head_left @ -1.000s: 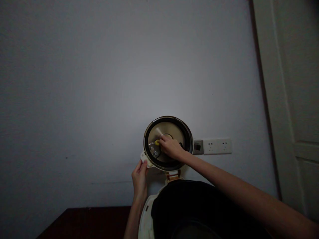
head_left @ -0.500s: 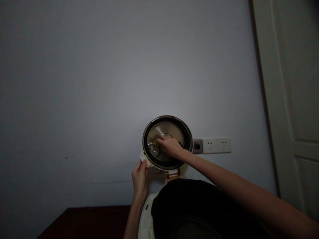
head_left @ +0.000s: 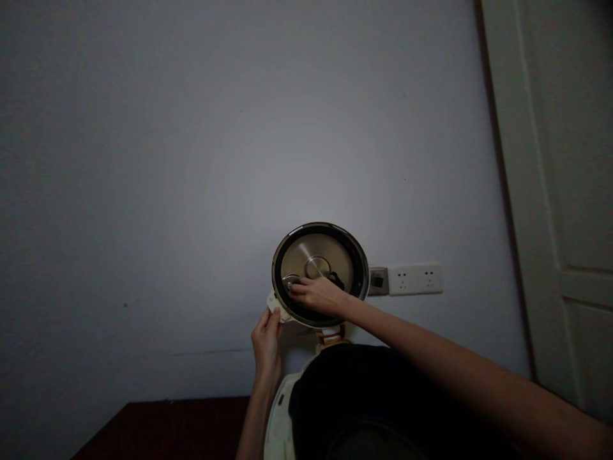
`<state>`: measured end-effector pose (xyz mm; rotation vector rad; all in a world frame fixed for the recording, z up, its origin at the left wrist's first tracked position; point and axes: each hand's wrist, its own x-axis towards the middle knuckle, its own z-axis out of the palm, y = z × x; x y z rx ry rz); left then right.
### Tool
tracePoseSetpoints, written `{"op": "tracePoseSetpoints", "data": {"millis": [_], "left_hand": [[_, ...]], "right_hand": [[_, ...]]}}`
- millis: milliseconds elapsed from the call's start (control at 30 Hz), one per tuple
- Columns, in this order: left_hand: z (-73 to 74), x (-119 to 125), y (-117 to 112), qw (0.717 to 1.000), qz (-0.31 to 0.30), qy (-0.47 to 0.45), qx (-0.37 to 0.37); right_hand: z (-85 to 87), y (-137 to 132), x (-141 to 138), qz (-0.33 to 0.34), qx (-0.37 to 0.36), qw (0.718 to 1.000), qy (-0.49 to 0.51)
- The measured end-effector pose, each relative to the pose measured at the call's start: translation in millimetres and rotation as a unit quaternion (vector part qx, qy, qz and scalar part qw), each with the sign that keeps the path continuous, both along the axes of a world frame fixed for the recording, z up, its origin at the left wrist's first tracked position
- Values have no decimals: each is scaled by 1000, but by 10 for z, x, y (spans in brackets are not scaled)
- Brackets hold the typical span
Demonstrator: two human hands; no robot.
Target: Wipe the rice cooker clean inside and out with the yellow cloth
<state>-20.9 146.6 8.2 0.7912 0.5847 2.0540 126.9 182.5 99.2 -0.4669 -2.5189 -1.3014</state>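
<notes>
An electric cooker stands with its round lid [head_left: 309,246] raised upright, its brushed-metal inner face turned towards me. My left hand [head_left: 266,335] pinches the pale latch tab [head_left: 273,303] at the lid's lower left rim. Against the lower left of the inner face is my right hand [head_left: 320,296], fingers bent together near a small round valve part. Whatever those fingers may hold is hidden. A dark piece [head_left: 336,279] shows just above the hand. Below, the wide black pot [head_left: 373,390] sits in the cooker's white body [head_left: 278,415].
A pale wall rises directly behind the lid. Wall sockets [head_left: 416,279] and a grey plate [head_left: 378,281] are right of it. The dark red tabletop [head_left: 177,425] extends to the left, and a panelled door [head_left: 550,191] is at the right.
My right hand has slid down and slightly left across the lid's inner face, uncovering the centre ring. A yellow bit at its fingertips no longer shows. My left hand keeps its hold.
</notes>
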Motion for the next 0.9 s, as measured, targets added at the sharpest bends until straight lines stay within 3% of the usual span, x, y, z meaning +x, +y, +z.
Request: {"op": "tracePoseSetpoints", "data": {"millis": [367,700,800,900], "left_hand": [[0,-15,4,1000,-9,12,-7],[-9,-12,2,1000,-9,6,-8],[2,-7,-6,1000,-9,-3,-11],[16,-4,-8,1000,-4,-8,-13]], "right_hand": [[27,80,247,-71,9,996,45],[-193,32,193,-44,-12,998,-31],[-153,83,284,-23,-11,998,-61],[-37,134,430,-43,-5,998,-39]]}}
